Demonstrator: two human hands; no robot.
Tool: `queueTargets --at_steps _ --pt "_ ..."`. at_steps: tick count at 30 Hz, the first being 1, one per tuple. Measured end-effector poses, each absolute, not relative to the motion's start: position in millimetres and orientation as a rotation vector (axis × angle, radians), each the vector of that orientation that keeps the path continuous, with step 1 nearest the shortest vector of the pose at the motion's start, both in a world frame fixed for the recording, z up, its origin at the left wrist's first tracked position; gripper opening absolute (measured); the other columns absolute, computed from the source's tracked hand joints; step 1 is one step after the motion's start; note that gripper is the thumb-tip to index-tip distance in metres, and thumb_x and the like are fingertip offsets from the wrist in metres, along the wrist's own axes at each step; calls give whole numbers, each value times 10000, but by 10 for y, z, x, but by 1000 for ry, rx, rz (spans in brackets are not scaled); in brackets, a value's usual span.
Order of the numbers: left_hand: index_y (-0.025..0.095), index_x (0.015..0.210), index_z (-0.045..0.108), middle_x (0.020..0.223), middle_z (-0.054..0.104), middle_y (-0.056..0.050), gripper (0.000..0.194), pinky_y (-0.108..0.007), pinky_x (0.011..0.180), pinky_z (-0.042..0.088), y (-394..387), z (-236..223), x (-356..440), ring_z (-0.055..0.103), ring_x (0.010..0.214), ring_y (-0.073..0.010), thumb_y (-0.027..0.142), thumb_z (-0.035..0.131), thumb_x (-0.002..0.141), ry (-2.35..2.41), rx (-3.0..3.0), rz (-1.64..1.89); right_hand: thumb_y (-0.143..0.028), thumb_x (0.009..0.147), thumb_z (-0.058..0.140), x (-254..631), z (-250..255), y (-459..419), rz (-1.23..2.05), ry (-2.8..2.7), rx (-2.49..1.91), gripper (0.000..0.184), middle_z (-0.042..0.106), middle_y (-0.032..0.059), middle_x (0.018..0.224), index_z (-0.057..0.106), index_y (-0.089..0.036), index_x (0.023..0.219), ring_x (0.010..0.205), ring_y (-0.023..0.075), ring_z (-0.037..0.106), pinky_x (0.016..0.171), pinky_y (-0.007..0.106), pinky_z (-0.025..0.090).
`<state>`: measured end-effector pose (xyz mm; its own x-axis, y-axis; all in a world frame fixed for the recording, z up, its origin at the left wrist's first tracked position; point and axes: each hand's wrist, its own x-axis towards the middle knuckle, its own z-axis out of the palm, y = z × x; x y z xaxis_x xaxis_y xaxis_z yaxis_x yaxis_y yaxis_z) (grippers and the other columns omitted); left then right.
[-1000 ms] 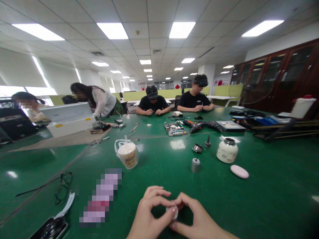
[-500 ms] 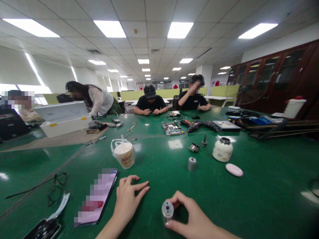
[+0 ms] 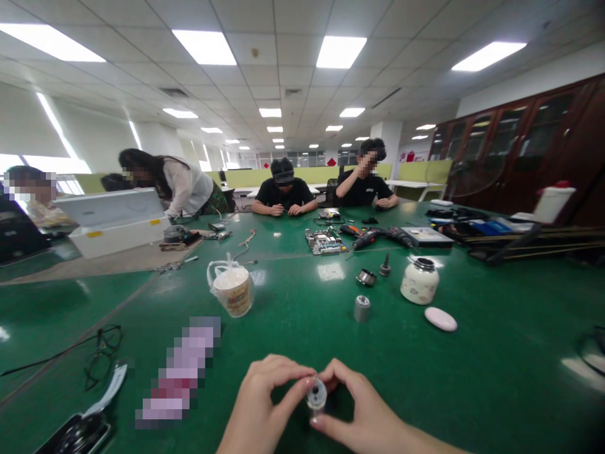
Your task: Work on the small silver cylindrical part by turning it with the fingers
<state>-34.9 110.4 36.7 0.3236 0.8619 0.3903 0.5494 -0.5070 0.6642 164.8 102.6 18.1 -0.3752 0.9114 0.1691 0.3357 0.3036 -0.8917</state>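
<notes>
At the near edge of the table, a small silver metal cylinder [image 3: 316,397] stands with its holed end face up. My right hand [image 3: 363,403] is closed round its right side, thumb low and fingers behind. From the left, my left hand [image 3: 269,397] pinches at the cylinder's upper rim with thumb and forefinger. The fingertips hide part of that rim. A similar grey cylinder [image 3: 362,308] stands upright farther off, with a hollow metal ring [image 3: 366,277] and a small geared part [image 3: 385,265] behind it.
To the right are a cream jar [image 3: 420,281] and a pale oval lid [image 3: 440,319]. A bagged paper cup [image 3: 234,291], a blurred pink item [image 3: 184,372] and eyeglasses [image 3: 101,356] lie left. Circuit board [image 3: 325,241] and power drills [image 3: 366,238] sit farther back, near seated people.
My left hand has moved right and closed onto the cylinder's rim. My right hand keeps its hold on the cylinder in nearly the same place.
</notes>
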Motion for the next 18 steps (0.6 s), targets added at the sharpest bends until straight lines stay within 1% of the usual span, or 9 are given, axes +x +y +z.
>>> queueTargets --at_steps 3,5,9,10,12,14,15,16,18 --pt "330 944 790 885 786 -2 123 -346 793 500 1056 371 -294 696 862 -232 331 677 894 1211 2192 991 -151 690 772 1656 159 1025 1026 -1877 -1121 273 680 23 895 618 -177 914 865 215 633 805 321 464" --pt "334 993 784 893 775 -15 152 -339 776 512 1060 368 -298 691 861 -229 335 657 909 1220 2212 955 -152 688 773 1661 141 1024 1018 -1880 -1123 277 676 22 895 616 -177 914 870 216 631 805 321 464" --pt "358 1086 757 920 747 -39 215 -373 782 530 1054 379 -327 659 907 -251 312 625 923 1199 2340 901 -161 706 762 1655 112 1024 1009 -1887 -1085 267 673 17 903 617 -184 928 864 209 627 796 313 466" --pt "371 1103 748 961 742 -43 238 -392 807 531 1043 384 -331 648 946 -261 289 621 919 1185 2371 897 -164 711 759 1652 107 1025 1005 -1885 -1075 259 671 15 898 615 -185 925 855 206 625 788 310 466" --pt "392 1181 704 1135 707 -52 337 -441 899 510 1012 389 -327 606 1075 -284 233 614 897 1148 2395 949 -154 709 754 1645 99 1026 1000 -1876 -1062 248 670 11 885 608 -186 907 840 202 620 778 305 467" --pt "387 1289 624 1309 621 -58 472 -474 991 461 982 388 -308 541 1193 -298 193 615 859 1115 2364 1067 -128 699 749 1641 94 1024 1003 -1864 -1052 257 677 9 887 601 -188 900 839 199 622 782 303 468" --pt "373 1324 591 1339 597 -63 523 -478 1008 447 972 384 -295 526 1211 -299 185 625 838 1110 2334 1125 -114 696 745 1640 94 1022 1009 -1862 -1045 264 681 8 894 599 -189 903 844 198 626 787 302 468" --pt "357 1336 575 1311 612 -69 547 -472 996 454 967 379 -281 535 1190 -296 183 640 822 1122 2300 1162 -106 696 740 1641 94 1018 1017 -1859 -1040 269 686 9 902 598 -191 908 853 199 631 793 302 469" --pt "328 1291 594 1129 692 -61 518 -444 923 488 970 365 -256 589 1070 -281 190 688 800 1181 2241 1161 -115 705 738 1643 97 1012 1026 -1859 -1026 260 688 9 906 596 -194 910 856 198 639 792 300 472"
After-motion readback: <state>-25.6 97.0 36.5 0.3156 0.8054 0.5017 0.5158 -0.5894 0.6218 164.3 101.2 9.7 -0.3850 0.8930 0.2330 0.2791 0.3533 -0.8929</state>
